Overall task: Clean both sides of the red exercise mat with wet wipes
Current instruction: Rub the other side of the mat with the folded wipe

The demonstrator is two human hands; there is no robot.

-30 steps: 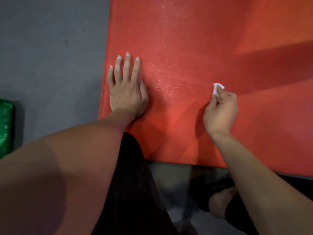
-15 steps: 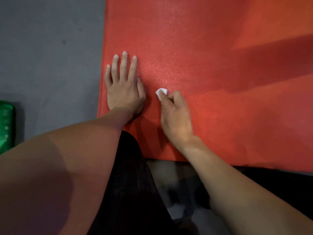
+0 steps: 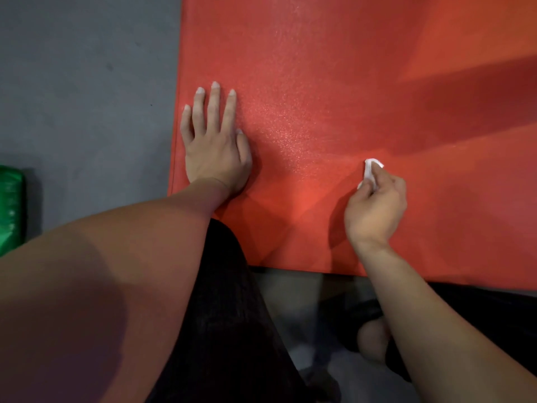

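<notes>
Currently we see the red exercise mat [image 3: 334,82] filling the upper right of the frame (flat, finely textured, faintly glossy). Our left hand [image 3: 216,152] presses it with straight fingers near its left edge; our right hand [image 3: 376,206] pinches a small white wet wipe [image 3: 370,170] against it at right of centre.

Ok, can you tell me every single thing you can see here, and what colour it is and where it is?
exercise mat: one, red, flat on the floor, fills the top and right.
wet wipe: one, white, small and bunched, on the mat in the right hand's fingers.
floor: grey, left of the mat.
green pack: one, green, on the floor at the far left edge, partly cut off.
left hand: one, flat on the mat near its left edge, fingers straight.
right hand: one, pinches the wipe against the mat.
legs: dark clothing, bottom middle.
</notes>
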